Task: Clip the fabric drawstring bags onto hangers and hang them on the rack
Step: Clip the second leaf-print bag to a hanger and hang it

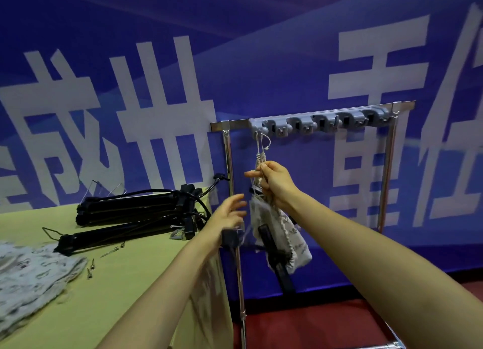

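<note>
A pale printed drawstring bag (274, 223) hangs from the leftmost hook of the grey hook bar (318, 122) on the chrome rack (227, 155). A black clip hanger (277, 254) dangles tilted against the bag. My right hand (274, 184) pinches the bag's braided cord just under the hook. My left hand (230, 212) is spread open right beside the bag's left edge, holding nothing. A pile of black clip hangers (136, 212) and a heap of more printed bags (34, 278) lie on the green table (125, 283).
Several small loose metal clips (91, 266) lie on the table near the bags. The other hooks along the grey bar carry nothing. A blue banner wall stands close behind the rack, and red floor (313, 327) lies below it.
</note>
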The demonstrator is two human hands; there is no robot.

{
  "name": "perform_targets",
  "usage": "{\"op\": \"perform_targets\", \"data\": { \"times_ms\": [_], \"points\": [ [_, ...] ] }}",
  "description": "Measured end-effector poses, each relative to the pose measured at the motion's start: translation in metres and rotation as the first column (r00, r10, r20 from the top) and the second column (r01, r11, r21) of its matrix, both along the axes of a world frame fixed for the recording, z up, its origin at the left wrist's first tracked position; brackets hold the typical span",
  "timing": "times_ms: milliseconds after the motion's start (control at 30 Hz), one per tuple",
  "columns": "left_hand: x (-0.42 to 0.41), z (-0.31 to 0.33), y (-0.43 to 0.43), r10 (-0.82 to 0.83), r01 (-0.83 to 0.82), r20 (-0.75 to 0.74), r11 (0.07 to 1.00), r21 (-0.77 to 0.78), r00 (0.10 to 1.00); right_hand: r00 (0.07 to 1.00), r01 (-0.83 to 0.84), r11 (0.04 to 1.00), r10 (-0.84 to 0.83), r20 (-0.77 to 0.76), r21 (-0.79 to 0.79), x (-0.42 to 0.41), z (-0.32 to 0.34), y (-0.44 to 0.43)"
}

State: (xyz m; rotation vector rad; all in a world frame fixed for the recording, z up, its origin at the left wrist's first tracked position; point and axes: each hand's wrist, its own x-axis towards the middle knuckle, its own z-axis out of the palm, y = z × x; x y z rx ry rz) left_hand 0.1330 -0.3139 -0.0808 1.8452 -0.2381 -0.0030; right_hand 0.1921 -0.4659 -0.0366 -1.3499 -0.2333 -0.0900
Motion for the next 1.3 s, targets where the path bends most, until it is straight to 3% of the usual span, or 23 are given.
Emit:
{"op": "perform_targets", "data": {
  "times_ms": [100, 267, 433, 567, 867, 1133, 1300],
  "points": [
    [0.001, 0.010, -0.011, 0.052, -0.051, 0.059, 0.998, -0.025, 0.997, 1.000, -0.014, 1.000, 0.014, -0.015, -0.013, -0.006, 0.004, -0.014],
    [0.014, 0.023, -0.038, 0.047, -0.060, 0.111, 0.991, 0.118, 0.993, 0.997, -0.071, 0.996, 0.070, -0.019, -0.050, -0.016, 0.002, -0.026],
    [0.022, 0.019, -0.066, 0.109, -0.130, 0.196, 0.987, 0.094, 0.974, 0.999, -0.053, 0.998, 0.053, -0.005, -0.031, -0.030, -0.002, -0.036],
    [0.025, 0.009, -0.084, 0.128, -0.150, 0.175, 0.982, 0.118, 0.976, 0.998, -0.035, 0.999, 0.033, -0.055, -0.037, -0.029, -0.013, -0.054],
    [0.017, 0.005, -0.134, 0.033, -0.032, 0.030, 0.999, -0.011, 0.999, 0.991, 0.036, 0.999, -0.040, -0.127, -0.038, -0.036, -0.018, -0.096],
    [0.037, 0.020, -0.177, 0.033, -0.035, 0.080, 0.999, 0.019, 0.996, 0.983, 0.115, 0.990, -0.125, -0.133, -0.080, -0.016, -0.001, -0.138],
    [0.068, 0.043, -0.192, 0.119, -0.116, 0.128, 0.993, -0.031, 0.985, 0.987, 0.142, 0.985, -0.148, -0.062, -0.094, 0.013, 0.025, -0.150]
  ]
}}
